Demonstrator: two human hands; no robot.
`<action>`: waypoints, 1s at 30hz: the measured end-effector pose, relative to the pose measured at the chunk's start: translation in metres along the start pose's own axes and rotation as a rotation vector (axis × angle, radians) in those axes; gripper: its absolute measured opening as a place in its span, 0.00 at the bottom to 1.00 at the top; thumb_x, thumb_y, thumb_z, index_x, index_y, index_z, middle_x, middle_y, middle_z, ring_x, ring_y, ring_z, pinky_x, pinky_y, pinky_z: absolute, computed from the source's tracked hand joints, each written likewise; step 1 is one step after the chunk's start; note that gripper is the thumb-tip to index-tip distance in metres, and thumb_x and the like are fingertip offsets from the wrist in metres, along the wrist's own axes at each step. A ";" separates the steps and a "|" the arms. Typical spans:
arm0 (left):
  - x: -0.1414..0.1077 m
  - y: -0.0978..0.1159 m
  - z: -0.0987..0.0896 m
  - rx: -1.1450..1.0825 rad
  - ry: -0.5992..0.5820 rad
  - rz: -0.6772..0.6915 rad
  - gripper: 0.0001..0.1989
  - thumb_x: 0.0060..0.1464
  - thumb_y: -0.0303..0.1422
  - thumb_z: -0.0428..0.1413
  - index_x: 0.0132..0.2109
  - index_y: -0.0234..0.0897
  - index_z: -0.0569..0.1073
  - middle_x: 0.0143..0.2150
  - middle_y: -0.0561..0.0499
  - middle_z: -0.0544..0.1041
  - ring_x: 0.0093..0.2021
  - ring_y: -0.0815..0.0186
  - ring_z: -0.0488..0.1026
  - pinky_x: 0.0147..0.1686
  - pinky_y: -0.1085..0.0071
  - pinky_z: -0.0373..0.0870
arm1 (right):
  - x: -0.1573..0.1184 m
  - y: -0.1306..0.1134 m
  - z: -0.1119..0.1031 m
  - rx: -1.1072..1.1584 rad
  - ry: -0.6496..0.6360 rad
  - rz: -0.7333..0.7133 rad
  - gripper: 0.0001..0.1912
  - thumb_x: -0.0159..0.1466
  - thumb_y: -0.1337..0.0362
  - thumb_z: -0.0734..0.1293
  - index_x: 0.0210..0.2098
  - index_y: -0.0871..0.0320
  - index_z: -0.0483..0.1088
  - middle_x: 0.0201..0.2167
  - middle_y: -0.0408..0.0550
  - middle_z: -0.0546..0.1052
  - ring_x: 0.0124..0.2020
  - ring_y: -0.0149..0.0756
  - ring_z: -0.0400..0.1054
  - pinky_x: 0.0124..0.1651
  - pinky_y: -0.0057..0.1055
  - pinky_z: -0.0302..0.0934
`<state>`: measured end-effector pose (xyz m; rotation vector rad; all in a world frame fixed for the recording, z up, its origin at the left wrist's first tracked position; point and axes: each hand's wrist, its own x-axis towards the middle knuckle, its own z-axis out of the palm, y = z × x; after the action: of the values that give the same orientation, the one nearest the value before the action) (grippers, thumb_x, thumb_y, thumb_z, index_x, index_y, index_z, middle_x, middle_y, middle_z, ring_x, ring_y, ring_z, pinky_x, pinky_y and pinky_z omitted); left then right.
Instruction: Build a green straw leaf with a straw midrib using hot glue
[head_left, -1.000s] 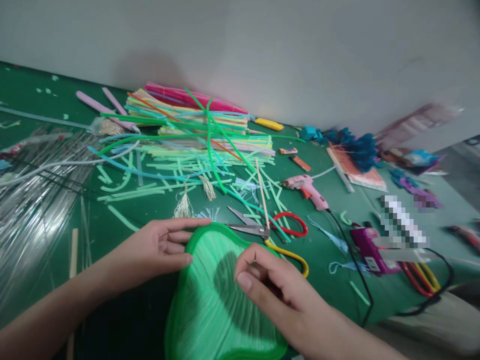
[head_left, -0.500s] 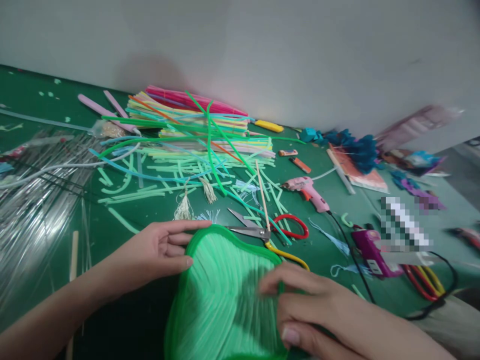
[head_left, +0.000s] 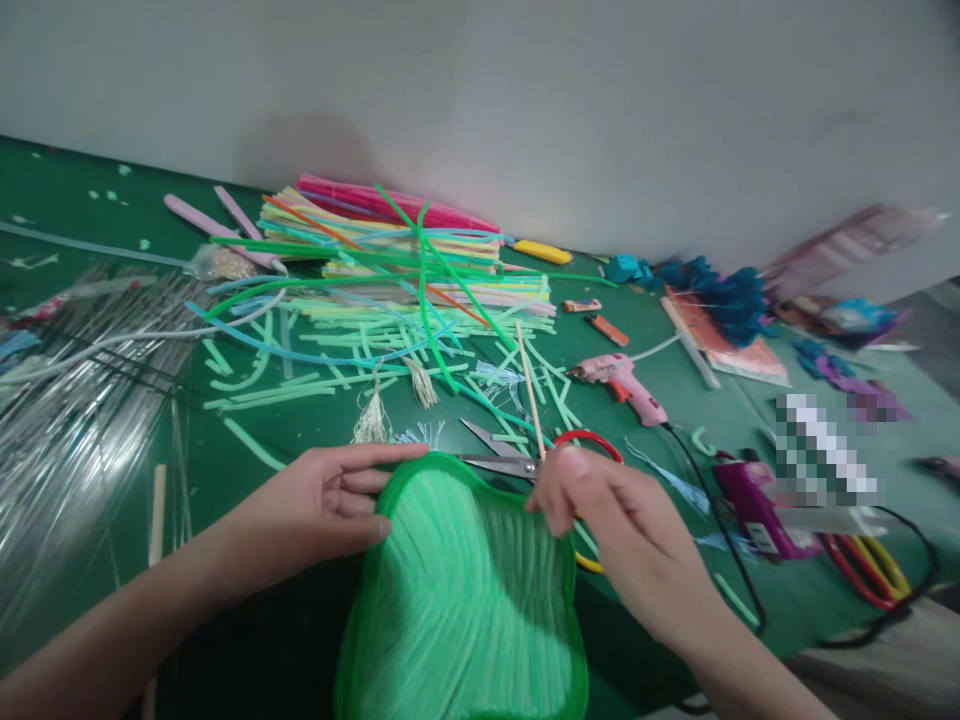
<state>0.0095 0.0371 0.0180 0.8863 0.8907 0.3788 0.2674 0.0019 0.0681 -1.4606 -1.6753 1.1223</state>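
A light green ribbed piece (head_left: 465,590) with a darker green raised rim fills the bottom centre. My left hand (head_left: 341,500) grips its upper left edge between thumb and fingers. At the upper right edge is my right hand (head_left: 592,500), fingers curled, over the rim and in front of the scissors; what its fingertips hold, if anything, is hidden. Scissors (head_left: 517,466) with one red and one yellow handle lie just beyond the piece. A thin wooden stick (head_left: 529,390) reaches down to my right hand.
Bundles of coloured pipe cleaners (head_left: 420,240) lie by the wall. Cut green pieces surround two tassels (head_left: 373,415). To the right are a pink glue gun (head_left: 626,385), a purple box (head_left: 761,505) and its black cable. Silvery strands (head_left: 90,380) cover the left side.
My right hand has moved up from the right side of the green piece to its upper right edge, turning thumb-up. My left hand keeps its grip. The view has shifted slightly.
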 end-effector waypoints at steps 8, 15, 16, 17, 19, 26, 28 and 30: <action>-0.001 0.000 0.006 -0.070 0.067 -0.034 0.36 0.46 0.41 0.68 0.61 0.38 0.69 0.42 0.44 0.83 0.42 0.59 0.80 0.41 0.69 0.74 | 0.038 0.004 0.025 -0.319 -0.167 -0.316 0.12 0.65 0.63 0.69 0.49 0.54 0.75 0.46 0.45 0.81 0.47 0.36 0.75 0.52 0.35 0.68; 0.000 0.003 0.004 -0.018 0.101 -0.041 0.25 0.48 0.45 0.66 0.51 0.39 0.78 0.39 0.49 0.83 0.39 0.62 0.78 0.38 0.71 0.72 | 0.045 0.005 0.033 -0.282 -0.136 -0.319 0.07 0.64 0.65 0.70 0.42 0.54 0.78 0.37 0.41 0.83 0.37 0.32 0.78 0.44 0.28 0.70; 0.000 0.003 0.004 -0.014 0.084 -0.038 0.24 0.49 0.45 0.65 0.51 0.40 0.78 0.39 0.49 0.83 0.39 0.63 0.78 0.38 0.71 0.72 | 0.045 0.005 0.033 -0.282 -0.133 -0.310 0.07 0.64 0.65 0.70 0.42 0.53 0.79 0.37 0.41 0.83 0.36 0.32 0.78 0.44 0.28 0.70; 0.000 0.003 0.004 -0.007 0.067 -0.035 0.23 0.50 0.45 0.65 0.51 0.40 0.78 0.39 0.49 0.83 0.39 0.63 0.78 0.39 0.71 0.72 | 0.045 0.005 0.033 -0.287 -0.135 -0.300 0.07 0.64 0.65 0.70 0.41 0.53 0.79 0.36 0.40 0.83 0.36 0.32 0.78 0.43 0.29 0.70; 0.001 0.003 0.003 0.002 0.044 -0.033 0.22 0.51 0.44 0.64 0.51 0.40 0.78 0.39 0.49 0.83 0.39 0.62 0.78 0.38 0.70 0.72 | 0.046 0.005 0.034 -0.305 -0.143 -0.290 0.06 0.64 0.64 0.70 0.41 0.52 0.79 0.36 0.40 0.83 0.36 0.32 0.78 0.42 0.29 0.70; -0.001 0.001 0.002 -0.005 0.075 -0.050 0.20 0.47 0.39 0.66 0.47 0.37 0.79 0.37 0.49 0.82 0.38 0.63 0.77 0.38 0.71 0.70 | 0.048 0.005 0.034 -0.325 -0.121 -0.340 0.07 0.66 0.65 0.68 0.41 0.53 0.79 0.35 0.41 0.83 0.36 0.32 0.78 0.42 0.29 0.70; -0.002 0.002 0.002 0.017 0.062 -0.074 0.16 0.46 0.38 0.67 0.42 0.36 0.80 0.34 0.50 0.81 0.37 0.63 0.76 0.37 0.71 0.70 | 0.048 0.005 0.033 -0.312 -0.109 -0.336 0.06 0.66 0.65 0.68 0.41 0.53 0.78 0.36 0.40 0.83 0.36 0.33 0.78 0.42 0.29 0.70; -0.003 0.003 0.002 0.028 0.026 -0.088 0.13 0.46 0.37 0.66 0.39 0.35 0.80 0.31 0.51 0.81 0.35 0.64 0.76 0.37 0.72 0.69 | 0.049 0.005 0.031 -0.312 -0.091 -0.325 0.06 0.65 0.65 0.68 0.40 0.53 0.78 0.36 0.40 0.83 0.36 0.33 0.78 0.43 0.29 0.70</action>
<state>0.0092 0.0363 0.0221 0.8666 0.9576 0.3031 0.2332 0.0437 0.0472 -1.2659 -2.1356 0.7852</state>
